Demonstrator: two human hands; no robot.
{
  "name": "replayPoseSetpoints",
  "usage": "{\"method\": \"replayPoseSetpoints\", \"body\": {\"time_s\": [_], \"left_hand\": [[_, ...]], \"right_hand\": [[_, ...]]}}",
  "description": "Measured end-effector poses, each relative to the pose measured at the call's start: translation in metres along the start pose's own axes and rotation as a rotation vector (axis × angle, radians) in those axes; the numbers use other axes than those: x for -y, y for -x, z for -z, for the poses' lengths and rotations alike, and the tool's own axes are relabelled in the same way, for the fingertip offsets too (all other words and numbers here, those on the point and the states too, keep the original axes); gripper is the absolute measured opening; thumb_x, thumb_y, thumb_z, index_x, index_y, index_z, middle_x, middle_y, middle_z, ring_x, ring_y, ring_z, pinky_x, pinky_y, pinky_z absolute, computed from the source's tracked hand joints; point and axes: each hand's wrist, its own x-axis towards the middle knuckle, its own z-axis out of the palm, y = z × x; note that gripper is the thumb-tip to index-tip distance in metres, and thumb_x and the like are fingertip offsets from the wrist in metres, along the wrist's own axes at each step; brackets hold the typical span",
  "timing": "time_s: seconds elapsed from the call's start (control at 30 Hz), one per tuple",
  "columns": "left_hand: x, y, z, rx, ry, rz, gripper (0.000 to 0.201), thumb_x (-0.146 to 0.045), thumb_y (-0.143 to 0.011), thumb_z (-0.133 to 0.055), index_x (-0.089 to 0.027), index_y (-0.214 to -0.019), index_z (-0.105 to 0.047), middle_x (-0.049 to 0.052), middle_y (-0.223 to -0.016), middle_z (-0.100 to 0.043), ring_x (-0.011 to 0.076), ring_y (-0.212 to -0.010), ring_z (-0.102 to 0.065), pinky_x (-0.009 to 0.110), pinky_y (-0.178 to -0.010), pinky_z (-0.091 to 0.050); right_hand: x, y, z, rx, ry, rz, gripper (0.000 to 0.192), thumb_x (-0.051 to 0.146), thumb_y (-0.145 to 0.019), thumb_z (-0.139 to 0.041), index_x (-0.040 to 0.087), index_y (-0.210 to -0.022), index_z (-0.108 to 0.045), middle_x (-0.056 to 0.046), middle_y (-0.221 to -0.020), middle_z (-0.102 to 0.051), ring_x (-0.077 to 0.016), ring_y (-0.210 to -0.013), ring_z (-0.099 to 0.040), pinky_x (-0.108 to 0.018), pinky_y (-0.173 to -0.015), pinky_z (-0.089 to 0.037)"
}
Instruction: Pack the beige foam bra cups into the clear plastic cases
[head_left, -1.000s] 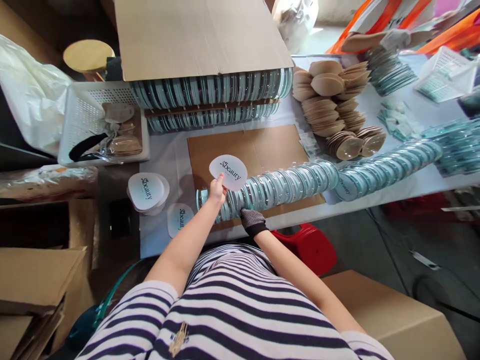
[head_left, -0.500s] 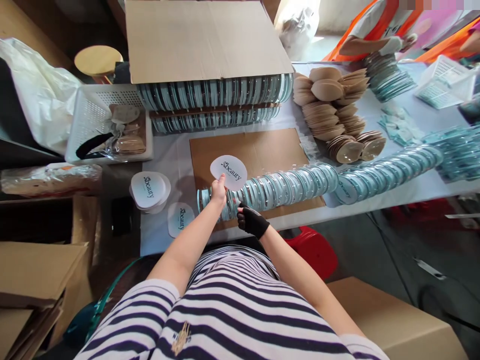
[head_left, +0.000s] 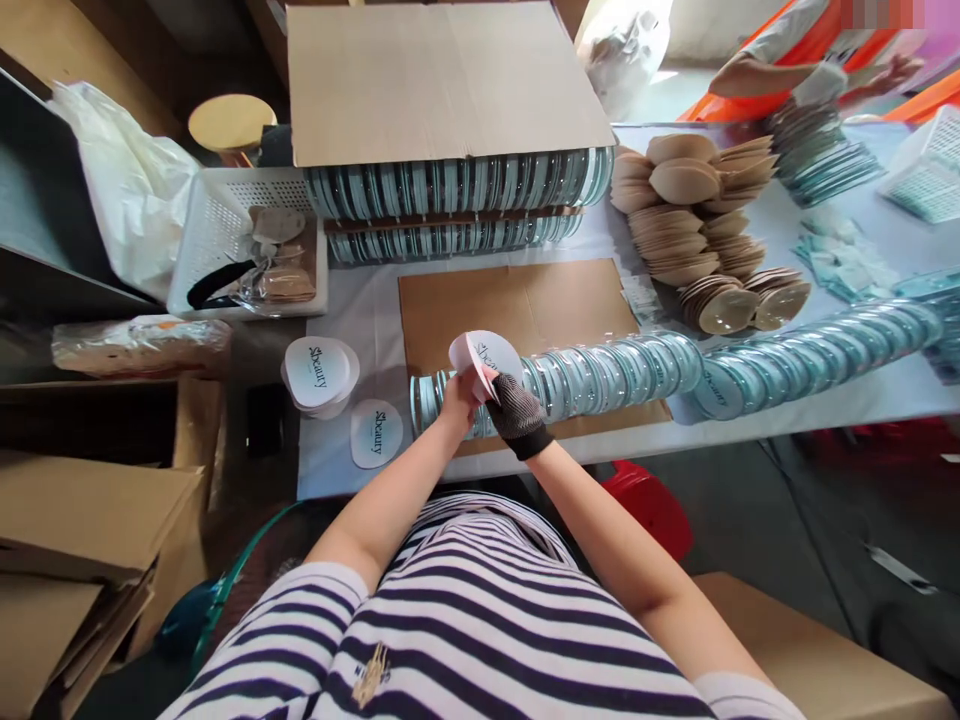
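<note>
Left hand point(head_left: 459, 392) pinching white branded card point(head_left: 487, 354); gloved right hand point(head_left: 519, 410) closed on card's other edge, probably. Both above row of round clear cases point(head_left: 600, 365) on surface point(head_left: 360, 310).

white-clothed table point(head_left: 352, 310) | round wooden stool point(head_left: 231, 122) | red stool point(head_left: 652, 505) | grey floor point(head_left: 810, 520)

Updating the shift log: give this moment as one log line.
left hand: holds white card | right hand: gloved, on card | below: row of clear cases
</note>
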Motion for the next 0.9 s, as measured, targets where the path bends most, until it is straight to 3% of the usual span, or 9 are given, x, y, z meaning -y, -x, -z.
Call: {"method": "replayPoseSetpoints", "body": {"time_s": [0.07, 0.13, 0.2, 0.3, 0.37, 0.47, 0.6, 0.9], "left_hand": [[-0.009, -0.001, 0.003, 0.016, 0.011, 0.011, 0.011, -0.021, -0.087, -0.065, -0.01, -0.087, -0.069, 0.007, -0.078, -0.073, 0.0164, -0.068, -0.068, 0.029, -0.069, -0.054], [-0.023, -0.007, 0.006, 0.009, 0.033, -0.009, 0.01, -0.019, -0.088, -0.063, -0.011, -0.09, -0.069, 0.006, -0.081, -0.074, 0.0155, -0.072, -0.069, 0.029, -0.074, -0.055], [-0.038, -0.015, 0.013, -0.02, 0.059, -0.045, 0.011, -0.02, -0.091, -0.06, -0.013, -0.093, -0.068, 0.005, -0.082, -0.074, 0.0143, -0.075, -0.069, 0.029, -0.08, -0.055], [-0.054, -0.027, 0.025, -0.063, 0.085, -0.072, 0.012, -0.02, -0.093, -0.058, -0.013, -0.098, -0.067, 0.006, -0.085, -0.075, 0.016, -0.083, -0.071, 0.031, -0.087, -0.054], [-0.057, -0.033, 0.032, -0.077, 0.095, -0.069, 0.014, -0.021, -0.092, -0.06, -0.013, -0.102, -0.067, 0.008, -0.088, -0.075, 0.0181, -0.089, -0.071, 0.034, -0.091, -0.054], [-0.055, -0.035, 0.036, -0.082, 0.107, -0.065, 0.017, -0.023, -0.09, -0.064, -0.014, -0.104, -0.067, 0.009, -0.09, -0.075, 0.0193, -0.092, -0.071, 0.034, -0.091, -0.054], [-0.055, -0.033, 0.036, -0.066, 0.121, -0.055, 0.022, -0.026, -0.085, -0.071, -0.014, -0.103, -0.068, 0.011, -0.095, -0.075, 0.0208, -0.095, -0.07, 0.034, -0.089, -0.055], [-0.057, -0.04, 0.043, -0.081, 0.147, -0.017, 0.024, -0.026, -0.087, -0.067, -0.014, -0.108, -0.067, 0.012, -0.098, -0.075, 0.0204, -0.092, -0.071, 0.034, -0.088, -0.056]], "right_hand": [[0.002, 0.007, 0.0, 0.05, -0.045, -0.165, 0.048, 0.027, -0.097, -0.031, 0.011, -0.138, -0.051, -0.016, -0.12, -0.065, -0.0256, -0.106, -0.062, -0.032, -0.087, -0.049], [-0.003, 0.026, 0.003, 0.002, -0.021, -0.278, 0.05, 0.032, -0.098, -0.029, 0.008, -0.135, -0.053, -0.018, -0.112, -0.069, -0.0263, -0.1, -0.065, -0.031, -0.084, -0.049], [-0.012, 0.059, 0.006, 0.002, 0.044, -0.234, 0.049, 0.036, -0.097, -0.034, 0.012, -0.134, -0.055, -0.017, -0.109, -0.07, -0.0264, -0.096, -0.066, -0.03, -0.082, -0.048], [-0.016, 0.109, -0.001, 0.21, 0.119, -0.145, 0.045, 0.037, -0.094, -0.04, 0.02, -0.133, -0.055, -0.013, -0.099, -0.073, -0.024, -0.085, -0.069, -0.027, -0.072, -0.047], [-0.009, 0.121, -0.013, 0.356, 0.117, -0.128, 0.043, 0.035, -0.094, -0.041, 0.025, -0.134, -0.053, -0.01, -0.096, -0.074, -0.0221, -0.081, -0.069, -0.025, -0.066, -0.044], [0.01, 0.1, -0.037, 0.448, 0.107, -0.146, 0.041, 0.033, -0.094, -0.042, 0.026, -0.134, -0.048, -0.009, -0.097, -0.074, -0.0217, -0.084, -0.07, -0.025, -0.065, -0.042], [0.027, 0.061, -0.056, 0.408, 0.114, -0.186, 0.038, 0.042, -0.097, -0.04, 0.02, -0.126, -0.049, -0.011, -0.096, -0.073, -0.0235, -0.088, -0.07, -0.027, -0.068, -0.042], [0.018, 0.056, -0.06, 0.386, 0.026, -0.207, 0.03, 0.03, -0.1, -0.033, 0.02, -0.108, -0.061, -0.008, -0.1, -0.073, -0.0166, -0.093, -0.069, -0.022, -0.074, -0.044]]}}
